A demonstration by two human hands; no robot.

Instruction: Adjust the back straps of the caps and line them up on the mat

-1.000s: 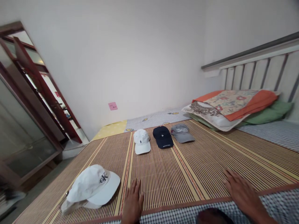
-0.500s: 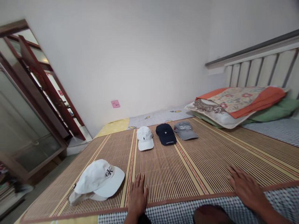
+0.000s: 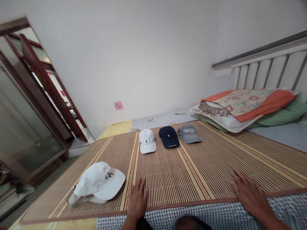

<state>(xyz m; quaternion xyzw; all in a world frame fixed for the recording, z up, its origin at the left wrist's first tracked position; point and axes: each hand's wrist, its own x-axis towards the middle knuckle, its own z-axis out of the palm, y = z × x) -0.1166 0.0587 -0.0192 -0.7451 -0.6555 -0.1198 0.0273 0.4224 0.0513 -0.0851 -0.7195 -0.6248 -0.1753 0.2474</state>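
Note:
My left hand (image 3: 137, 199) lies flat on the striped bamboo mat (image 3: 172, 179) near its front edge, fingers stretched out and nothing in it. To its left rests a white cap with black CK letters (image 3: 98, 182), brim pointing right, apart from the hand. My right hand (image 3: 248, 191) is also flat on the mat, farther right, fingers extended and holding nothing. Toward the back stand a white cap with a small dark logo (image 3: 147, 141), a navy cap (image 3: 169, 137) and a grey cap (image 3: 189, 134), side by side with brims facing me.
Pillows (image 3: 247, 107) with floral and orange covers lie at the right back by the slatted headboard (image 3: 271, 72). A pink note (image 3: 118, 105) is on the white wall (image 3: 153, 57). On the left is a mirror or doorway frame (image 3: 52, 80).
The view has shifted very slightly, so caps and hands appear a little farther left. Both hands stay flat on the mat, and the caps keep their places.

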